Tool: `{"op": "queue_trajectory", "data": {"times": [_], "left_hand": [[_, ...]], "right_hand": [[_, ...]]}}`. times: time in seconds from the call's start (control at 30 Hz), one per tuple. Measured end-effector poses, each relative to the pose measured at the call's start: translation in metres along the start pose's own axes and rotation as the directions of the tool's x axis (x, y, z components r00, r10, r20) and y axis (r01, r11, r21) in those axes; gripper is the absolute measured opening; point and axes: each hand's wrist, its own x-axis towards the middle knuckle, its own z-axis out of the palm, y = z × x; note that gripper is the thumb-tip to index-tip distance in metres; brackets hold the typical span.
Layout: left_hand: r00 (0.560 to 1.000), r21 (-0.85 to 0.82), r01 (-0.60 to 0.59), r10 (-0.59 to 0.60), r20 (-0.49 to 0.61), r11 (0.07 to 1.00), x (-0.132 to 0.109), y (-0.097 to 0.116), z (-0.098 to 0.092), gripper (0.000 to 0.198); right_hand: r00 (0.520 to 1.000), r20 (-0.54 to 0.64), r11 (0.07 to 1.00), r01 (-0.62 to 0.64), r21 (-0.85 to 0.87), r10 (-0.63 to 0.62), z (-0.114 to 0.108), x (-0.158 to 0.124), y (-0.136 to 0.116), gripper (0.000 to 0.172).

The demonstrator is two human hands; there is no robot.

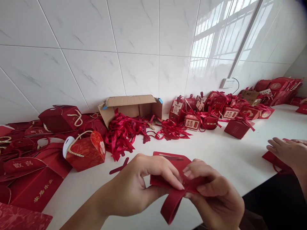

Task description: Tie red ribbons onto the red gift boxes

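Note:
Both hands meet on a red paper gift box [168, 159], held low in front of me over the white table. My left hand [144, 182] pinches the near edge of the box, thumb below and fingers above. My right hand [213, 191] grips its right side, the fingertips close to those of my left. A looped dark red strap [173, 204] hangs from the box between the two hands. My fingers hide the spot where strap and box meet. A loose dark red strip [120, 166] lies on the table left of my left hand.
A heap of red ribbons [123, 131] spills from an open cardboard box [131, 105] by the tiled wall. Red gift boxes [81, 153] crowd the left; finished-looking ones with bows [240, 127] stand at right. Another person's hand [287, 151] works on a red piece at far right.

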Motion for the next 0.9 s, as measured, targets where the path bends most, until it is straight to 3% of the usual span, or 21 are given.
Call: {"op": "queue_trajectory", "data": {"times": [0.2,0.6,0.9], "left_hand": [[0.998,0.04,-0.032,0.034,-0.048,0.999,0.003,-0.002,0.003,0.019],[0.995,-0.025,0.024,-0.027,-0.098,0.999,0.001,-0.005,0.009,0.013],[0.993,-0.05,0.035,-0.04,-0.114,0.998,0.002,-0.007,0.011,0.011]], "right_hand": [[0.986,0.049,0.987,-0.162,0.012,0.161,-0.003,0.001,-0.004,0.027],[0.997,-0.066,0.999,-0.043,0.009,0.044,-0.003,-0.005,0.003,0.025],[0.992,-0.101,0.997,-0.07,0.039,0.074,0.001,-0.002,0.0,0.025]]}}
